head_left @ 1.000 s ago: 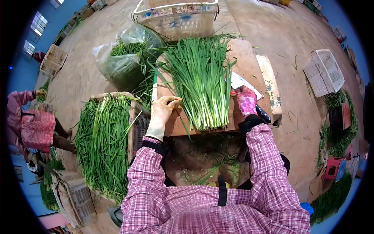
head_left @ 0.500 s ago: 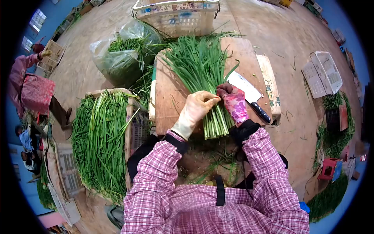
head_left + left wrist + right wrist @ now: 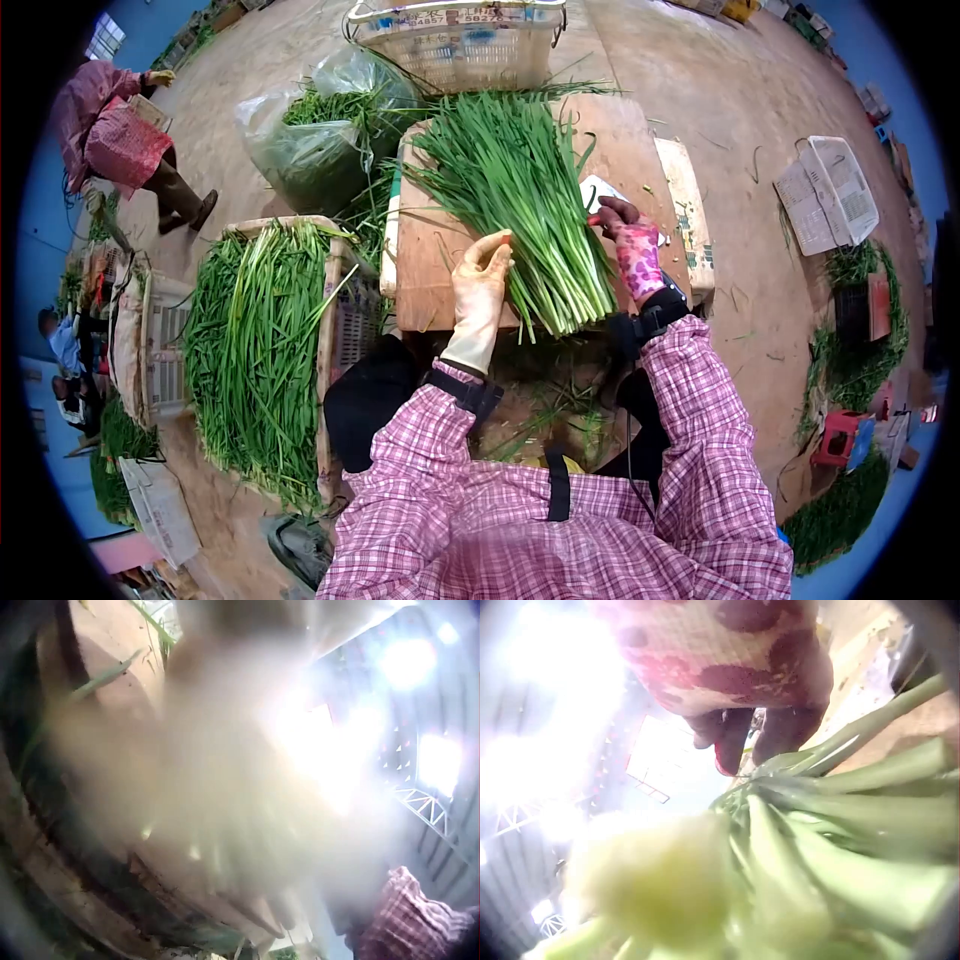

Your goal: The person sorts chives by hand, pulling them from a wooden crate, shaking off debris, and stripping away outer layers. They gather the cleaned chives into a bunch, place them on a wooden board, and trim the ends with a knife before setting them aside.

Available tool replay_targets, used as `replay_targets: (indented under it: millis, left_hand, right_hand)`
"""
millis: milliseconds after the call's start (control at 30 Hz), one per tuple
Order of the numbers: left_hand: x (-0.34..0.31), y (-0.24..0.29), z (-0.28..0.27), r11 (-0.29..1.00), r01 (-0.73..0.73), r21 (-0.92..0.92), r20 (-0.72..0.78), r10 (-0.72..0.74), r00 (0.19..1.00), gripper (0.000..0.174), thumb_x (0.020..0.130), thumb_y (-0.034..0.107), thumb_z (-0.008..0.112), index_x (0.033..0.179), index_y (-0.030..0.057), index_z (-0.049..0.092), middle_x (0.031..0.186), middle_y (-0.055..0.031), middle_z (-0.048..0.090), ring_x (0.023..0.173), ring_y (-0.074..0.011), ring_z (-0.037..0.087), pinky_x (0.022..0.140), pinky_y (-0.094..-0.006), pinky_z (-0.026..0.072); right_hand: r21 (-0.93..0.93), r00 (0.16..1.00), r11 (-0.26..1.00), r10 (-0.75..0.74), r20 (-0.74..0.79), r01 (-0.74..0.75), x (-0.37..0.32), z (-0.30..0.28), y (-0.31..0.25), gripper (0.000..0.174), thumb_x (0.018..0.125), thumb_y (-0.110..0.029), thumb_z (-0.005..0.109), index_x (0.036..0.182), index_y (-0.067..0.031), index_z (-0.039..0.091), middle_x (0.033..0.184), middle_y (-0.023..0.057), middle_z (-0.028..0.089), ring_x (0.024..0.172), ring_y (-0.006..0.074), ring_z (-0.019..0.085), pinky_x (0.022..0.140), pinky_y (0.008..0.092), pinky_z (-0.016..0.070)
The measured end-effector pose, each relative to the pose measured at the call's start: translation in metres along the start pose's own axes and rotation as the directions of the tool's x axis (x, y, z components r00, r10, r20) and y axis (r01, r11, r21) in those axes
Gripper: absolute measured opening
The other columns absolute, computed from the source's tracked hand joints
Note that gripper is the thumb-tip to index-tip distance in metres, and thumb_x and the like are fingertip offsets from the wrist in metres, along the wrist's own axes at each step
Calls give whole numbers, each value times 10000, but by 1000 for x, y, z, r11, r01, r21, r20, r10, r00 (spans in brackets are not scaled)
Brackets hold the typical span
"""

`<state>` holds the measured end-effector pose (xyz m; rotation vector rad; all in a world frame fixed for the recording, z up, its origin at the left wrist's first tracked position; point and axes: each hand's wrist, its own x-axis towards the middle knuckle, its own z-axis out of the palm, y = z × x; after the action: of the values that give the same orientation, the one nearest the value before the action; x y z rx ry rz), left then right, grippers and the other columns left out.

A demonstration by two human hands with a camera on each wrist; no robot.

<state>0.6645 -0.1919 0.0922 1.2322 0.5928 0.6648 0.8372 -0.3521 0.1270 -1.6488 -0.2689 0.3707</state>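
A bundle of long green chives (image 3: 535, 210), pale stalk ends toward me, lies across a wooden board (image 3: 425, 290). My left hand (image 3: 478, 295), in a cream glove, is at its left side, thumb and forefinger pinching a small red strip (image 3: 506, 239). At the right side my right hand (image 3: 632, 250), in a pink flowered glove, has its fingers curled at another red bit. In the right wrist view the stalks (image 3: 885, 855) lie just below those fingertips. The left wrist view is mostly blurred. A knife blade (image 3: 597, 189) shows partly behind the right hand.
A crate heaped with chives (image 3: 255, 370) stands at left, a clear plastic bag of trimmings (image 3: 320, 150) behind it. Beyond the board is a white crate (image 3: 460, 60); another white crate (image 3: 830, 195) stands at right. A person (image 3: 120, 140) walks at far left.
My hands came together over the bundle, then parted to its two sides. The bundle was drawn toward me and narrowed, and now lies slanted on the board. The person at left moved.
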Motion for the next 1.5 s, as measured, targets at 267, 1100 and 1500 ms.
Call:
replay_targets:
  millis: [267,1100,1500]
  left_hand:
    - [-22,-48,-40,704,353,-616,55,-408,911,107,995,188,555,1048,97,573,796,-13,570,612,-114,512,509,-263,422]
    - [72,136,-323,102,35,994,-77,452,889,206,811,279,755,937,120,718,909,-129,698,850,-323,672,756,-427,522]
    - [154,141,-493,228,475,850,-515,168,840,244,881,274,663,1084,161,738,1038,-102,734,993,-258,699,911,-374,532]
  right_hand:
    - [-327,991,945,27,133,19,-28,-23,34,516,995,-264,595,1400,36,484,1355,181,584,1216,259,566,1038,348,421]
    - [-331,786,812,-232,573,481,-148,172,-81,168,923,-69,657,1078,-5,667,1107,158,688,1005,275,672,867,338,537]
    - [-349,714,866,-13,701,358,-170,207,-17,174,860,-27,671,1032,-23,692,1069,150,705,1007,326,671,881,383,522]
